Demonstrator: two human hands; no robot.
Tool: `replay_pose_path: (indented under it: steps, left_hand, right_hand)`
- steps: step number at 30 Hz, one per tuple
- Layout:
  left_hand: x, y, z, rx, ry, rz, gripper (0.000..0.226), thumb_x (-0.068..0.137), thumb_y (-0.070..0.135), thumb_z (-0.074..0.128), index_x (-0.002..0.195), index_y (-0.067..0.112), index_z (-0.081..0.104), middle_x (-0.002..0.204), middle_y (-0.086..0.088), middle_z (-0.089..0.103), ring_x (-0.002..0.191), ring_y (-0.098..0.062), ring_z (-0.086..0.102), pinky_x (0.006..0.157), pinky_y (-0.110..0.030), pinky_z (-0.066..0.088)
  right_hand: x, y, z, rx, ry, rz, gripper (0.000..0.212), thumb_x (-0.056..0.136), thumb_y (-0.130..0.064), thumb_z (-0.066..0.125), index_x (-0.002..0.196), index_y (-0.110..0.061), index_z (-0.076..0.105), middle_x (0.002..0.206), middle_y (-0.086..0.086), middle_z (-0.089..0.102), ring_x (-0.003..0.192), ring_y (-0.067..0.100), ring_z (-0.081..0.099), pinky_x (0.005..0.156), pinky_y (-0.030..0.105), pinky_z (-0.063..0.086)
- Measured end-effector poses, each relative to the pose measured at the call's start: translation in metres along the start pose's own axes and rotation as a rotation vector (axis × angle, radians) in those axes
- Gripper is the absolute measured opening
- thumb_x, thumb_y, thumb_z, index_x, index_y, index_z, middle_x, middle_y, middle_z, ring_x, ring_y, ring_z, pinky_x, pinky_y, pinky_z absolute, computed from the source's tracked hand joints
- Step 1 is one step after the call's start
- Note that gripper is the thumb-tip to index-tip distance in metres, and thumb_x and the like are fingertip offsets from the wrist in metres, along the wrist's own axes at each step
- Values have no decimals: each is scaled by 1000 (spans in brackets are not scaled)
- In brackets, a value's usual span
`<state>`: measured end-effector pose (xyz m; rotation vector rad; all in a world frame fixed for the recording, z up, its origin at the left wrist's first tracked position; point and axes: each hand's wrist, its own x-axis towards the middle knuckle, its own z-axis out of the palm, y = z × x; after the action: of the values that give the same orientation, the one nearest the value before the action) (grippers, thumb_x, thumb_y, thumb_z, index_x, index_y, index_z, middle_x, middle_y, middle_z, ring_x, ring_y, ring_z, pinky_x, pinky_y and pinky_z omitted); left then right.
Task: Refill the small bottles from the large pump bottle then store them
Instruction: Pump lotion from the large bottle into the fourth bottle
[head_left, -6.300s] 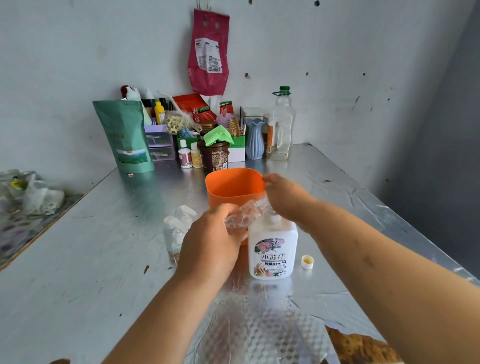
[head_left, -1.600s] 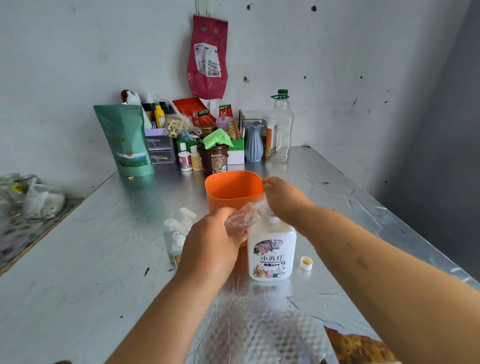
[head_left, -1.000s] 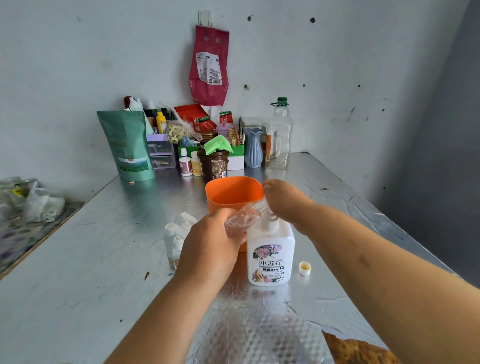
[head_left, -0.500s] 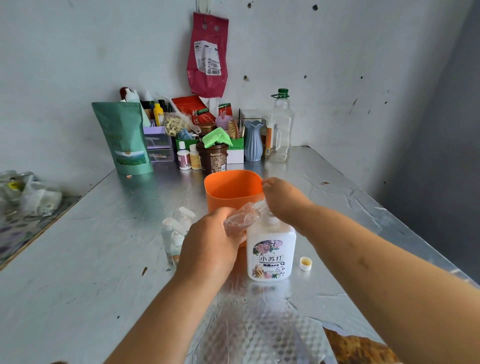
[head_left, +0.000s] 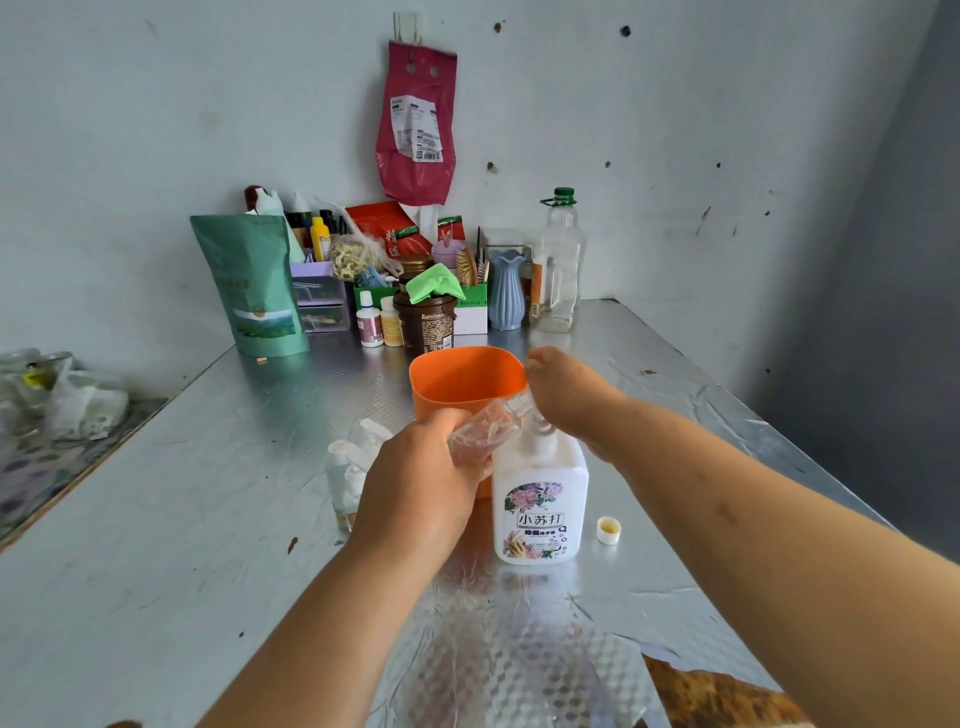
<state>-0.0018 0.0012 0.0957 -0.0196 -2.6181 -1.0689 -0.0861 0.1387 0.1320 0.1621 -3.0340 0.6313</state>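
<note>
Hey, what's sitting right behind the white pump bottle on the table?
An orange cup stands just behind the pump bottle. Only its rim and upper inner wall show; the left hand, holding a small clear bottle, covers its lower part.

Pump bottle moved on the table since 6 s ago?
No. The pump bottle still stands just in front of the orange cup, with the loose cap just to its right, as before. Slight shifts in the picture come from the head camera.

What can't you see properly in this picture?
Head view: pump head of the large pump bottle, covered by the right hand.
Head view: base of the small bottle, wrapped in the left hand.
Head view: the spare small bottles, partly behind the left hand.
</note>
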Motion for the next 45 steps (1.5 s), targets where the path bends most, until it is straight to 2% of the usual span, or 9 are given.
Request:
replay_pose_path:
  steps: [5, 10, 15, 21, 25, 30, 33, 38, 45]
  left_hand:
    - [1, -1, 1, -9, 1, 0, 29, 89, 29, 69, 118, 33, 65, 110, 8, 72, 98, -17, 65, 77, -26, 46]
    - [3, -5, 3, -26, 4, -7, 30, 89, 31, 69, 118, 34, 65, 108, 10, 71, 89, -11, 60, 73, -26, 44]
    - [2, -5, 3, -13, -21, -33, 30, 86, 29, 72, 115, 33, 66, 106, 9, 72, 97, -16, 64, 77, -29, 48]
    - [-2, -3, -1, -14, -23, -12, 29, 88, 34, 70, 116, 34, 65, 107, 10, 71, 92, -12, 62, 73, -26, 44]
    - [-3, 0, -4, -4, -22, -3, 29, 87, 34, 71, 116, 34, 65, 107, 9, 72, 96, -15, 64, 74, -27, 47]
    - [-2, -1, -3, -27, -22, -1, 28, 88, 39, 69, 115, 33, 65, 106, 10, 72, 90, -13, 62, 75, -28, 48]
    - [-1, -2, -2, -31, -14, -5, 28, 87, 38, 69, 114, 34, 66, 104, 10, 72, 89, -12, 61, 73, -27, 46]
    - [-1, -4, 0, -34, -6, -9, 28, 87, 40, 69, 114, 34, 66, 103, 11, 72, 89, -12, 61, 72, -27, 46]
    - [-3, -6, 3, -42, -24, -16, 24, 88, 37, 68, 111, 31, 66, 101, 10, 72, 87, -11, 60, 65, -24, 42]
  right_hand:
    - [5, -1, 6, -19, -4, 36, 35, 96, 0, 34, 128, 1, 49, 130, 11, 48, 118, 24, 51, 103, 41, 44]
    - [7, -1, 8, -49, -7, 30, 33, 96, 0, 36, 124, 1, 53, 125, 9, 50, 109, 23, 54, 99, 39, 47]
    - [0, -2, 10, 27, 13, 92, 39, 98, 1, 27, 133, -2, 45, 134, 12, 46, 123, 28, 46, 109, 40, 34]
    - [-6, -4, 0, 54, -12, 81, 41, 99, -3, 26, 138, 0, 39, 141, 16, 40, 131, 33, 38, 112, 46, 30]
    - [-2, -2, -2, -26, -7, 41, 36, 96, -1, 29, 126, -1, 48, 126, 13, 49, 119, 29, 49, 106, 45, 39]
    - [1, -3, -1, 35, -2, 72, 34, 95, 2, 32, 123, 0, 51, 124, 11, 50, 112, 24, 52, 104, 42, 42]
    - [0, -4, -1, 52, 1, 58, 38, 96, 2, 31, 129, 0, 48, 130, 12, 48, 118, 26, 50, 106, 43, 40]
    - [-10, -5, -4, 124, -3, 79, 39, 101, -10, 27, 136, -5, 41, 136, 18, 47, 127, 35, 43, 110, 47, 32]
    - [-16, -10, -2, 101, -24, 87, 43, 99, -4, 23, 137, -8, 43, 141, 10, 43, 129, 28, 39, 113, 41, 26]
